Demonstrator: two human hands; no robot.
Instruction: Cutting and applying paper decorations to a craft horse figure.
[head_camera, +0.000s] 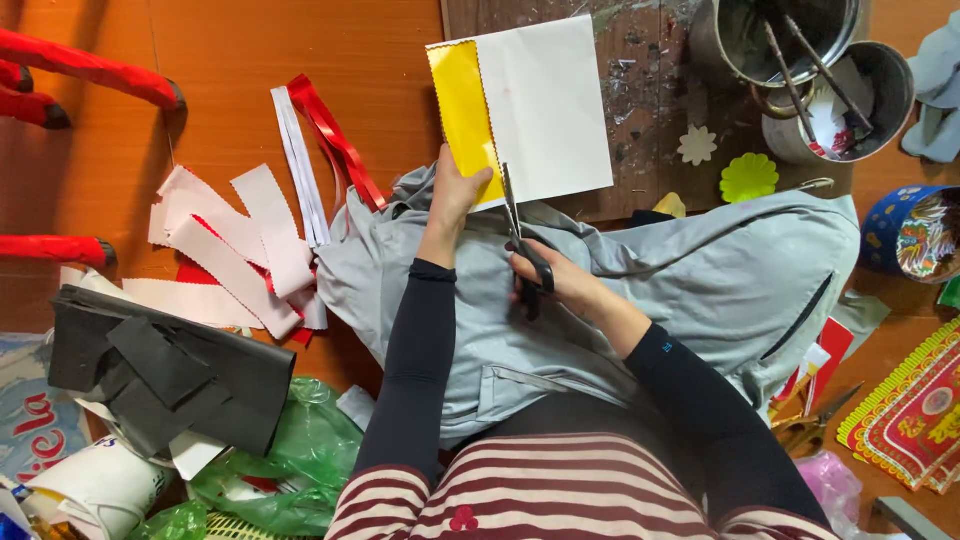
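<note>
Scissors (524, 245) with black handles sit in our right hand (560, 282), fingers closed through the loops, the blades pointing up into the lower edge of a sheet of paper (522, 112) that is yellow on one side and white on the other. Our left hand (452, 195) pinches the sheet's yellow flap at its bottom corner, thumb on top, holding it above a grey jacket (700, 290) spread over our lap.

At upper right we see two metal pots (800, 75) touching each other; thin sticks lean inside both, and the lower one also holds scraps of red and white. Just below them, a blue printed tin (908, 235) stands at the right edge, its contents too bright and tangled to tell.

To the left lie white zigzag-edged paper strips (235, 255) and red ribbon strips (335, 140) on the orange floor. Black foam sheets (165, 370) rest over a green plastic bag (290, 455) at lower left. A green paper flower (749, 178) and a white one (697, 145) lie on the paint-stained board (640, 90) behind the sheet. Gold-handled scissors (812, 420) lie at right, beside a red and gold printed paper (910, 415).
</note>
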